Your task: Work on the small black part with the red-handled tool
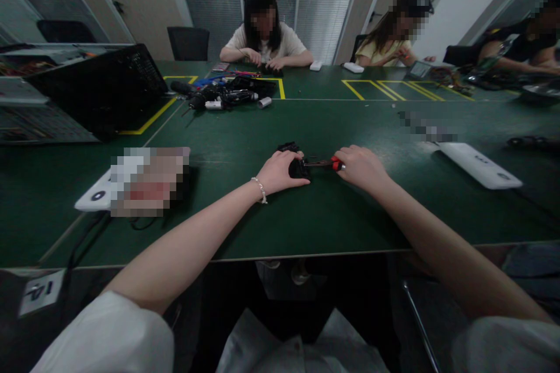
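Observation:
On the green table in front of me, my left hand [282, 170] is closed around a small black part [299, 169], with thumb and fingers on either side of it. Another bit of black [287, 146] shows just beyond the fingers; whether it belongs to the same piece I cannot tell. My right hand [361, 166] grips a red-handled screwdriver [336, 163], held almost level. Its thin dark shaft points left, and the tip meets or nearly meets the black part. The fingers hide most of the handle.
A white device [94, 192] with a blurred-out panel lies left, another white device [479, 166] right. Further off are a pile of black tools and cables [230, 92] and an open computer case [100, 90]. Several people sit across the table [262, 233].

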A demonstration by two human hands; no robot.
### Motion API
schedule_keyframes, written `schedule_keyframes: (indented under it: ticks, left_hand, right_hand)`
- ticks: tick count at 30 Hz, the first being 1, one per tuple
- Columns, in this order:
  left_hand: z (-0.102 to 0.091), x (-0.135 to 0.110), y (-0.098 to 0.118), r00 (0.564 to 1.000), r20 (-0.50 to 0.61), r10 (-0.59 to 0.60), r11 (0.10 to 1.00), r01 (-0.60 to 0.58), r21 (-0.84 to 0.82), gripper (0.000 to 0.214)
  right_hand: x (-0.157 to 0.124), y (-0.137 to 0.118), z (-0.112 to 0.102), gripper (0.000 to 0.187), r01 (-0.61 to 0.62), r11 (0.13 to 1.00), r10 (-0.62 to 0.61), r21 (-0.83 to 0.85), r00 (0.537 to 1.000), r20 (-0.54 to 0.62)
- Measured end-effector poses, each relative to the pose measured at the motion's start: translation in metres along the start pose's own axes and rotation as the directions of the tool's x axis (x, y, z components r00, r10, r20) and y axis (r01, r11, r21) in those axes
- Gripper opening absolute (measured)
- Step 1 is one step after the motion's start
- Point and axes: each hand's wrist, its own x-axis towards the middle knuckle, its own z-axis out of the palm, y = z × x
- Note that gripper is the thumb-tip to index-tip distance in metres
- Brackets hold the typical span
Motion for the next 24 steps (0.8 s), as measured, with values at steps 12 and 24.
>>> schedule_keyframes:
  ticks: [12,24]
  left_hand:
    - [-0.0029,-0.0007,0.003,1.0,0.01,-0.018,1.0,0.018,-0.01,0.055]
    - [-0.001,0.0001,0.0006,1.0,0.0,0.005,1.0,-0.005,-0.002,0.055]
  right_hand:
    - [0.0005,-0.0003,-0.0015,0.017,-0.003,1.0,0.002,0.008,1.0,0.013]
    - [0.0011,-0.001,0.0011,0.018,-0.034,0.999,0.032,0.031,0.998,0.047]
